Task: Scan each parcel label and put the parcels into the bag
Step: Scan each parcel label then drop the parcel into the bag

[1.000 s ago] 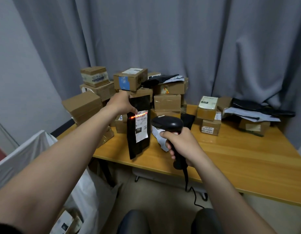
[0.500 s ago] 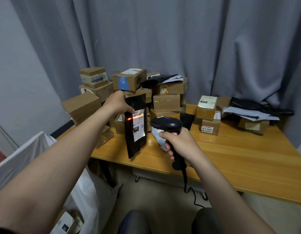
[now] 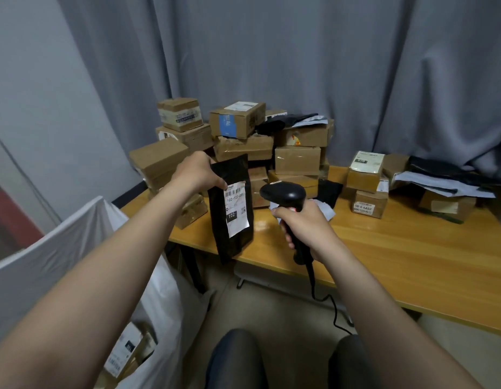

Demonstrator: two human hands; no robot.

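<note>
My left hand point(image 3: 197, 172) grips the top left corner of a black pouch parcel point(image 3: 231, 209), held upright over the table's front edge. Its white label point(image 3: 236, 207) with a barcode faces me. My right hand point(image 3: 305, 228) is closed around the handle of a black corded scanner point(image 3: 284, 193), whose head points left at the label from close by. No red scan line shows on the label. A large white bag point(image 3: 83, 248) stands open at the lower left, with labelled boxes point(image 3: 128, 349) inside it.
A heap of brown cardboard boxes point(image 3: 241, 144) fills the back left of the wooden table point(image 3: 398, 254). More boxes point(image 3: 367, 189) and black and grey mailers point(image 3: 446, 181) lie at the back right. Grey curtains hang behind. My knees point(image 3: 294, 360) are below.
The red scan line seen on the label earlier has gone out. The pouch has dropped slightly and tilted, and the scanner has stayed close beside it.
</note>
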